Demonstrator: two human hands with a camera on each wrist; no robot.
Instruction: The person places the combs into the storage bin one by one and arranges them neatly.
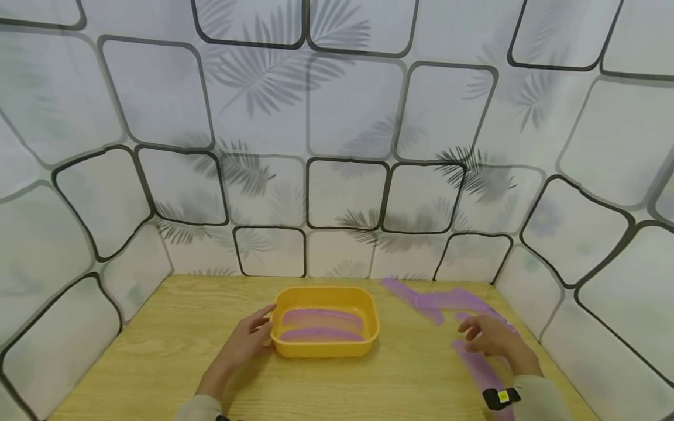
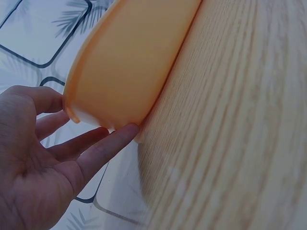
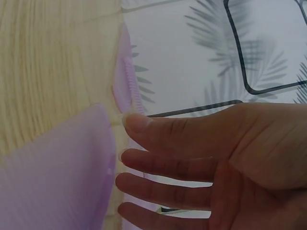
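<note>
A yellow rectangular tray [image 1: 325, 349] with rounded corners sits on the table. Two purple translucent strips [image 1: 322, 335] lie inside it. My left hand [image 1: 247, 339] is at the tray's left end. In the left wrist view its outstretched fingers [image 2: 108, 148] touch the tray's end wall [image 2: 129, 57], from the rim down to near the tabletop. Over on the right, my right hand [image 1: 489, 336] hovers among several purple strips, its fingers loosely bent and holding nothing. Below its fingertips in the right wrist view are a broad purple strip [image 3: 62, 167] and one with a ridged edge [image 3: 123, 72].
More purple strips [image 1: 447, 299] lie overlapping at the table's back right, and another [image 1: 479, 365] runs toward the front edge by the right wrist. A patterned white cloth [image 1: 347, 193] walls the wooden table [image 1: 210, 304] at the back and both sides.
</note>
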